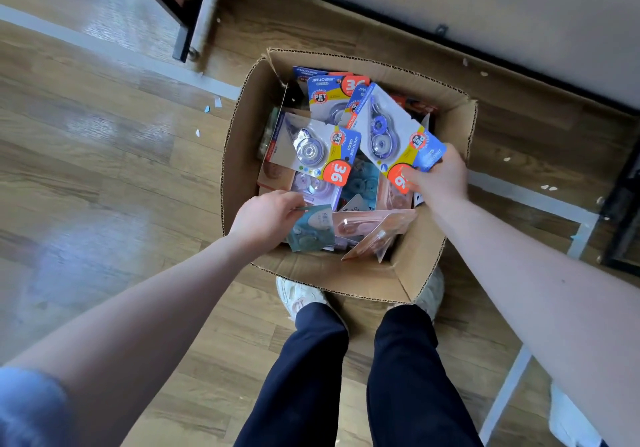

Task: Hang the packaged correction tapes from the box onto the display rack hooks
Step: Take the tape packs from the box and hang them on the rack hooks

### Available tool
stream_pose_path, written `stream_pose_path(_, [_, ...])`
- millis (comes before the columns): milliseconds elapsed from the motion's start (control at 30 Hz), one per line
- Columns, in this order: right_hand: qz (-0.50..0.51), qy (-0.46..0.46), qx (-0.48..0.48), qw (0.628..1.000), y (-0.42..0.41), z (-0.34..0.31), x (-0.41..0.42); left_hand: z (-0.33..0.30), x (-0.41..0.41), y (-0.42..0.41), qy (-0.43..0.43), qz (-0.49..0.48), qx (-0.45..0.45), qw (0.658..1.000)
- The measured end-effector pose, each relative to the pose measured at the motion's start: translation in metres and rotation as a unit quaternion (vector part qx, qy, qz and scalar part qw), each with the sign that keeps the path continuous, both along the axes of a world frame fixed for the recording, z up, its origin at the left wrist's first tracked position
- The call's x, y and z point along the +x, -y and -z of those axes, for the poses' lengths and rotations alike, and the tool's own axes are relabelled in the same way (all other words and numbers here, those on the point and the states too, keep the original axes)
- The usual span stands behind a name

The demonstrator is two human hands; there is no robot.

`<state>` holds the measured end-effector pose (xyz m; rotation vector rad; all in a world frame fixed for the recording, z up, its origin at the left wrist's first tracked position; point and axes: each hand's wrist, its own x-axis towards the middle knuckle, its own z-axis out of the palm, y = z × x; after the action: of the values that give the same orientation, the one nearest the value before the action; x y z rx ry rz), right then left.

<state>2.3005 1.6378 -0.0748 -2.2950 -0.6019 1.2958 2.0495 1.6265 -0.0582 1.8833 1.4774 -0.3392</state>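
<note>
Dark navy trouser legs (346, 377) occupy the 6 o'clock edge, ending in pale sneakers (298, 296) that touch the near wall of an open brown corrugated cardboard box (242, 155) standing on the wood-grain plank floor (104, 169). Both bare forearms extend forward and converge on the box. From 8 o'clock, the left hand (265, 218) reaches over the box's near-left rim, wrist slightly bent, thumb and curled fingers pinching the corner of a teal blister-carded correction tape pack (311, 226) lying among pink packs at the box's 6 o'clock side. From 4 o'clock, the right hand (438, 178) reaches over the right wall, fingers curled round the lower end of a blue-and-yellow carded correction tape pack with a clear blister and red "36" badge (388, 131); this pack is raised and tilted, its far end toward 11 o'clock. Similar blue-and-yellow packs (322, 152) lie loosely heaped across the box's centre and 12 o'clock side. Black metal frame legs (187, 13) stand at 11 o'clock, beyond the box.
</note>
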Motion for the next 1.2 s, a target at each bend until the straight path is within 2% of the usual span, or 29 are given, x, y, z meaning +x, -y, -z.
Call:
stream_pose_path(167, [-0.001,0.026,-0.02,0.999,0.002,-0.002,0.0,0.0,-0.007,0.004,-0.004,-0.009,0.002,1.0])
stream_pose_path(467, [-0.098,0.074,0.01,0.992,-0.018,-0.047,0.016,-0.046,0.002,-0.022,-0.005,0.018,0.049,0.999])
stream_pose_path(633, [-0.184,0.141,0.031,0.972,-0.027,-0.101,0.029,-0.09,0.013,-0.048,0.009,0.02,0.074,0.997])
stream_pose_path(833, [-0.263,0.259,0.042,0.929,-0.037,-0.182,0.043,-0.167,0.026,-0.08,0.035,0.028,0.129,0.991])
stream_pose_path(1200, [-0.264,0.342,0.114,0.895,-0.036,-0.332,0.055,-0.304,0.044,-0.121,0.114,0.062,0.231,0.964])
